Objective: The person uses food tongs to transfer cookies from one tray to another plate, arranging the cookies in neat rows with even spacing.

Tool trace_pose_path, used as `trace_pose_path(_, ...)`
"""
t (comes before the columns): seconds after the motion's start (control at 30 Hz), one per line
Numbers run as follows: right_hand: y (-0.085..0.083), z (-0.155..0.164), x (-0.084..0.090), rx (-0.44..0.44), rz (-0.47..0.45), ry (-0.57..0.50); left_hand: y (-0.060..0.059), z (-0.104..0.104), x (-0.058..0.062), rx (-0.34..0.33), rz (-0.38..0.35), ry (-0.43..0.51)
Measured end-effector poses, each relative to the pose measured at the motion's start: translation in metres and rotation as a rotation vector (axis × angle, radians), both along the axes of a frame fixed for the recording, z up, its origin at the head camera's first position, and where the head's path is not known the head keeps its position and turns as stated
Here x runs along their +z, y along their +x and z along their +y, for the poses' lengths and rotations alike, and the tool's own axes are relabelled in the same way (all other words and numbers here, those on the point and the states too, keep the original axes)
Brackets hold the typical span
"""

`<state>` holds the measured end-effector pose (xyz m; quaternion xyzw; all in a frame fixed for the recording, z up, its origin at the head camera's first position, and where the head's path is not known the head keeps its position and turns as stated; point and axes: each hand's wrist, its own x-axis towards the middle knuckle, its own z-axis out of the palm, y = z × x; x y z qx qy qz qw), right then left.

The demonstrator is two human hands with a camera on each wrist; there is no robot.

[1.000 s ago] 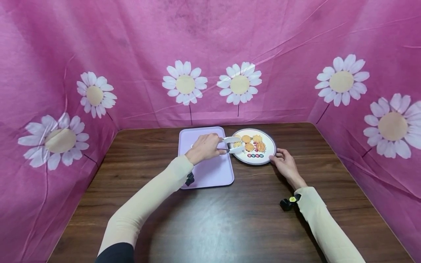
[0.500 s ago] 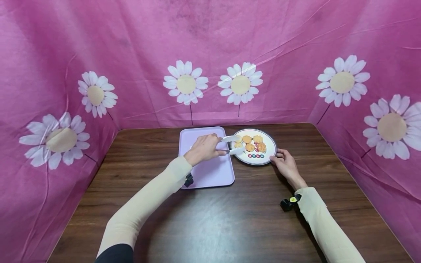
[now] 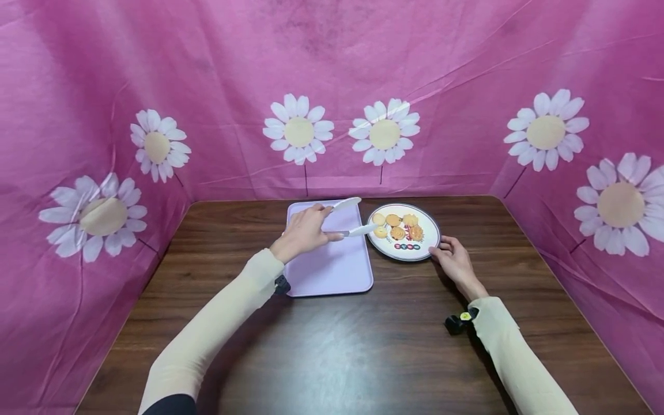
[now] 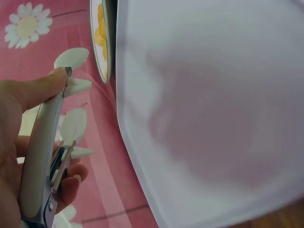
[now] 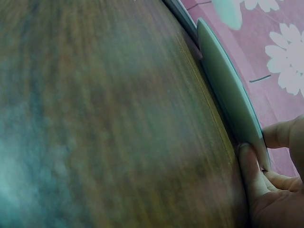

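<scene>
My left hand [image 3: 303, 233] holds a pair of tongs [image 3: 361, 230] above the lilac tray [image 3: 332, 271]. Its white tips are spread wide, and nothing shows between them; the lower tip reaches close to the plate's left rim. In the left wrist view, the thumb lies along one metal arm of the tongs [image 4: 42, 156] and fingers curl round the other. Several golden cookies [image 3: 397, 233] lie on the round white plate [image 3: 429, 227] with printed decoration. My right hand [image 3: 456, 262] pinches that plate's right rim, thumb and fingers on it in the right wrist view.
Tray and plate stand side by side at the back of a dark wooden table [image 3: 332, 346]. Behind and on both sides hangs a pink cloth [image 3: 332, 57] with large white daisies. Black wrist cameras [image 3: 454, 324] sit at the cuffs.
My left hand has moved left, drawing the tongs back from over the plate's left side, and the tips have spread farther apart. The right hand keeps its hold on the plate.
</scene>
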<state>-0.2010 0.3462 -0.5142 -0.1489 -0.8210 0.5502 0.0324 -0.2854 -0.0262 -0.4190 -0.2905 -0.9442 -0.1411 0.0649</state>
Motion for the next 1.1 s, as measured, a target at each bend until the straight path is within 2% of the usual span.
trace_pose_path(0.23, 0.002, 0.002, 0.001, -0.001, -0.014, 0.029, 0.001, -0.03, -0.003, 0.08, -0.009, 0.074)
trace_pose_path(0.5, 0.003, 0.005, -0.001, 0.004, -0.017, 0.026, 0.001, -0.07, -0.014, 0.165, -0.004, 0.096)
trace_pose_path(0.8, 0.002, 0.005, 0.0, 0.003, -0.025, 0.033, -0.003, -0.116, -0.03, 0.31, -0.016, 0.149)
trace_pose_path(1.1, 0.001, 0.001, 0.003, 0.017, -0.024, 0.017, -0.002, -0.149, -0.039, 0.442, -0.003, 0.193)
